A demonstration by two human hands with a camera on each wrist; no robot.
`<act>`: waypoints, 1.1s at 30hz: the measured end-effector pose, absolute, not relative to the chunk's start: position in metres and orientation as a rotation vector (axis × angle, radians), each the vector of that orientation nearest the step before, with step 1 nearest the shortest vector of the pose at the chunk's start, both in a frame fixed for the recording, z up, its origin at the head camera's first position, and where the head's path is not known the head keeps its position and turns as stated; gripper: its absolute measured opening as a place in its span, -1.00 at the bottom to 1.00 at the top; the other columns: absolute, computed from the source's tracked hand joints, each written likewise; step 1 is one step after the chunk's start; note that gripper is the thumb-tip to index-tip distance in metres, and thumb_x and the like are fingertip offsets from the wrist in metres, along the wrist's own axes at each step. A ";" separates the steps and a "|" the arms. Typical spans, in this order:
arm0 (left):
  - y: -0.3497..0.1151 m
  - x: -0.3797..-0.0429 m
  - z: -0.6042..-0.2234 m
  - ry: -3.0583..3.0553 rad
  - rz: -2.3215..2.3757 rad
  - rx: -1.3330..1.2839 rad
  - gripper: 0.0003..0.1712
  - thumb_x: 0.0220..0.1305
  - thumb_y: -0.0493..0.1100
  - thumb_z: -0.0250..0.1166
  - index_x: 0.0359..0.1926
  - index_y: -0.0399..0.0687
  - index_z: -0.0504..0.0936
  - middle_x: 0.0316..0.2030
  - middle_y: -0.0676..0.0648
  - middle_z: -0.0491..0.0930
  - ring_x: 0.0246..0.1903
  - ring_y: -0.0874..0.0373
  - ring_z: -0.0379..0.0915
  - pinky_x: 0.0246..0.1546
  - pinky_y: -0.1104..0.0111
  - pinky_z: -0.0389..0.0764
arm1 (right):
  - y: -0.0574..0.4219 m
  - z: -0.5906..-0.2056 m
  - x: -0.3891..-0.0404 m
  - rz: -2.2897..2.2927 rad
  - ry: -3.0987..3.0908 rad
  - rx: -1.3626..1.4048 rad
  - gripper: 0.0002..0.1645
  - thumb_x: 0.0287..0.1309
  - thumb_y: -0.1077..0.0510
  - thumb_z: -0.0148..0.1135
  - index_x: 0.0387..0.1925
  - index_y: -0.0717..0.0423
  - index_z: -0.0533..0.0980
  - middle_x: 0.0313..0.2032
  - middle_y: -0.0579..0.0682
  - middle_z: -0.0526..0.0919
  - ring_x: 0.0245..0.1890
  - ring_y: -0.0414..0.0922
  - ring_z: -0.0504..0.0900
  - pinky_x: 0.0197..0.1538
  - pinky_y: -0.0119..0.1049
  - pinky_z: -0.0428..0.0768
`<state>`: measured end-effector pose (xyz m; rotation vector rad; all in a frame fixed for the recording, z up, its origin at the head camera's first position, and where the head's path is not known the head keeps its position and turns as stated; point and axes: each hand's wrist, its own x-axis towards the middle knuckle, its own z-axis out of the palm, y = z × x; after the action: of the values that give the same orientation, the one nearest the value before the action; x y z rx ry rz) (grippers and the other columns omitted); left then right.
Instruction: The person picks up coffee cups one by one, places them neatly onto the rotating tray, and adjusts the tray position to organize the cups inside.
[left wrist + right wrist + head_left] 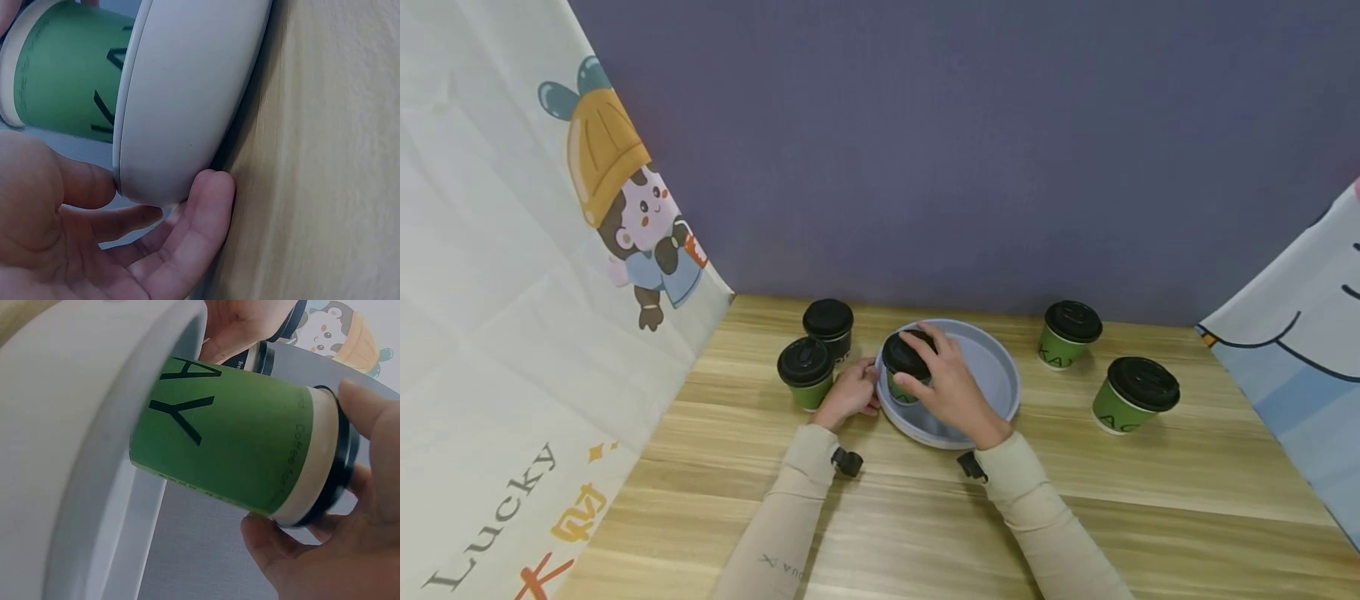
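A green paper cup with a black lid [903,356] stands inside a round pale grey tray [994,375], towards its left side. My right hand [957,390] grips this cup from above by its lid; in the right wrist view the fingers and thumb spread round the lid and upper wall of the green cup [231,434]. At the tray's left edge, my left hand [852,393] holds the rim. The left wrist view has the thumb against the upper edge of the tray [181,106] and the fingertips low on its outer wall, near the tabletop.
Left of the tray stand a green lidded cup [807,371] and, behind it, a dark lidded cup [830,323]. Two green lidded cups, one farther back [1067,335] and one nearer [1132,397], stand to the right. A grey-blue panel [925,167] rises behind the wooden table [910,525].
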<state>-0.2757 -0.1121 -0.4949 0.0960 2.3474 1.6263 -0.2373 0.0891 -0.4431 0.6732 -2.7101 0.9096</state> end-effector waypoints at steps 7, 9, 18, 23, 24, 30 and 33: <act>-0.112 -0.274 -0.495 2.363 1.617 0.089 -0.47 0.65 -0.14 -0.15 0.51 -0.14 0.30 -0.38 -0.23 0.58 -0.50 0.05 0.56 -0.46 0.22 0.75 | 0.090 -0.444 -0.237 0.923 -2.738 0.682 -0.22 0.47 -0.28 0.08 0.58 -0.17 0.19 0.61 0.12 0.01 0.51 0.30 0.16 0.36 0.37 0.36; -0.113 -0.274 -0.495 2.365 1.614 0.092 -0.47 0.65 -0.14 -0.16 0.52 -0.12 0.29 -0.37 -0.23 0.59 -0.50 0.05 0.57 -0.45 0.22 0.75 | 0.090 -0.444 -0.236 0.930 -2.748 0.678 -0.22 0.47 -0.29 0.07 0.58 -0.19 0.18 0.61 0.11 0.00 0.51 0.30 0.16 0.37 0.36 0.36; -0.113 -0.273 -0.496 2.374 1.596 0.094 -0.45 0.65 -0.10 -0.14 0.56 0.00 0.24 -0.33 -0.25 0.60 -0.49 0.03 0.60 -0.45 0.23 0.75 | 0.092 -0.442 -0.236 0.925 -2.757 0.673 -0.22 0.45 -0.28 0.10 0.57 -0.21 0.20 0.60 0.14 0.03 0.50 0.32 0.17 0.36 0.38 0.35; -0.113 -0.274 -0.496 2.381 1.589 0.100 -0.45 0.65 -0.10 -0.14 0.56 0.01 0.22 -0.30 -0.24 0.59 -0.49 0.03 0.60 -0.45 0.23 0.74 | 0.094 -0.442 -0.236 0.914 -2.746 0.674 -0.21 0.43 -0.28 0.13 0.57 -0.21 0.21 0.59 0.17 0.07 0.47 0.31 0.22 0.32 0.36 0.41; -0.113 -0.274 -0.496 2.381 1.590 0.102 -0.45 0.65 -0.10 -0.14 0.56 0.01 0.22 -0.30 -0.25 0.59 -0.50 0.04 0.60 -0.45 0.23 0.74 | 0.095 -0.441 -0.236 0.919 -2.742 0.671 -0.21 0.43 -0.28 0.13 0.57 -0.21 0.21 0.59 0.16 0.08 0.46 0.30 0.24 0.30 0.34 0.44; -0.113 -0.274 -0.497 2.380 1.598 0.120 -0.44 0.65 -0.14 -0.13 0.57 -0.03 0.20 -0.28 -0.25 0.59 -0.51 0.06 0.59 -0.46 0.24 0.74 | 0.112 -0.430 -0.238 0.983 -2.661 0.650 -0.24 0.44 -0.18 0.19 0.54 -0.07 0.27 0.52 0.22 0.19 0.40 0.26 0.35 0.24 0.30 0.50; -0.114 -0.274 -0.495 2.378 1.582 0.148 -0.43 0.64 -0.16 -0.12 0.58 -0.07 0.16 -0.24 -0.27 0.58 -0.50 0.05 0.60 -0.45 0.23 0.75 | 0.129 -0.423 -0.241 1.005 -2.612 0.602 -0.26 0.43 -0.10 0.24 0.51 0.03 0.30 0.44 0.27 0.29 0.39 0.28 0.33 0.32 0.33 0.40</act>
<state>-0.2742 -0.1141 -0.4952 0.1483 2.3784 1.5825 -0.2407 0.1285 -0.4226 0.6024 -2.6120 1.0046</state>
